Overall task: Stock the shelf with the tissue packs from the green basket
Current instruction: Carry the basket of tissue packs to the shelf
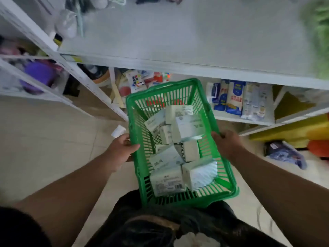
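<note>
I hold a green plastic basket [179, 86] in front of my body, below the front edge of a wide grey shelf [178, 41]. Several pale green and white tissue packs [188, 126] lie jumbled inside it. My left hand [121, 148] grips the basket's left rim, fingers curled over the edge. On the opposite rim, my right hand [227, 143] grips the same way. The shelf surface straight ahead is mostly bare.
Lower shelves hold blue and white bagged goods [236, 98] at right and puzzle-cube boxes [137, 81] behind the basket. A purple tub [39, 75] sits on the rack at left. A dark bundle [284, 152] lies on the tiled floor at right. Green blurred items [318, 32] fill the shelf's right end.
</note>
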